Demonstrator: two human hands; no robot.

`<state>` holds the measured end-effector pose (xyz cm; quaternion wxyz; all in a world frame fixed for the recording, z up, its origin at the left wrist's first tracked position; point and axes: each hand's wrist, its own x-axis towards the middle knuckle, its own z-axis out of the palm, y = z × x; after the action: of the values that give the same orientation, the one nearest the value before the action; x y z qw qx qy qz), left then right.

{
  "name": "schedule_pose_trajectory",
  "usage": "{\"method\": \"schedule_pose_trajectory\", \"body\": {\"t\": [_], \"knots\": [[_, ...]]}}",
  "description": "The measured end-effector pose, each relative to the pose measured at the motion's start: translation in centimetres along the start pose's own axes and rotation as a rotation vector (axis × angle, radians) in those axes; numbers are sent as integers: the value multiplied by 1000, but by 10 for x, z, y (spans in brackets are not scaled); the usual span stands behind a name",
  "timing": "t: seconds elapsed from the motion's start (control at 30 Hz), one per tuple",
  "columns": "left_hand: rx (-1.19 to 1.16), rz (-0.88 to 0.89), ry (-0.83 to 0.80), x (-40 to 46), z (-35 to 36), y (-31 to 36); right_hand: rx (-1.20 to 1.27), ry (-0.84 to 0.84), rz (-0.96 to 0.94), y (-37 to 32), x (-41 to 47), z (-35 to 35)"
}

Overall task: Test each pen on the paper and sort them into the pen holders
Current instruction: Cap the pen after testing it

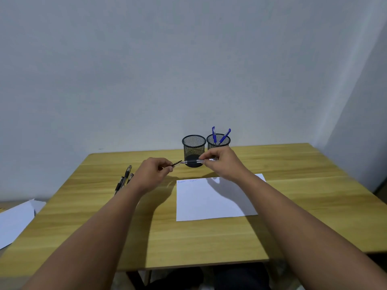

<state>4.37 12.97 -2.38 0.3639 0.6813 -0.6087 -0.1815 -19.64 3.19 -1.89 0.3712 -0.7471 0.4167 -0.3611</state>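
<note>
left hand (156,169): yours, raised over the table, left of the holders. Fingers curled, thumb and fingertips pinching the cap; its dark tip pokes out to the right.
cap (177,163): thin, dark, angled up-right, pointing at the pen's tip. A small gap between the two, not touching.
right hand (223,162): yours, in front of the right holder, above the far edge of the paper. Fingers bent and bunched, pinching the pen's barrel.
pen (195,161): clear barrel, roughly level, tip pointing left. It crosses in front of the left holder's base. Off the table, off the paper.
left holder (194,150): black mesh cup, upright at the far edge of the table. No pens visible above the rim.
right holder (218,141): same mesh cup, just beside the left one, partly hidden behind your right hand. Holds the blue pens.
blue pens (224,136): two, standing tilted, tops above the rim.
spare pens (124,181): a few dark ones lying together on the table, left of your left forearm. Exact count hard to tell.
paper (211,200): white sheet flat on the table, below your right hand. Faint scribbles at its top-left corner.
table (188,243): light wood, against a plain wall.
loose sheets (14,220): white, off the table's left edge.
</note>
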Motion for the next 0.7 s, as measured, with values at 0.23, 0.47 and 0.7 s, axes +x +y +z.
{"method": "schedule_pose_trajectory", "body": {"t": [0.23, 0.47, 0.7], "knots": [[-128, 28, -118, -7, -6, 32, 8, -58, 10, -17, -22, -15], [-286, -75, -140, -23, -12, 78, 58, -13, 21, -51, -45, -47], [-446, -7, -109, -29, -14, 152, 103, 80, -7, -51, -80, -89]]}}
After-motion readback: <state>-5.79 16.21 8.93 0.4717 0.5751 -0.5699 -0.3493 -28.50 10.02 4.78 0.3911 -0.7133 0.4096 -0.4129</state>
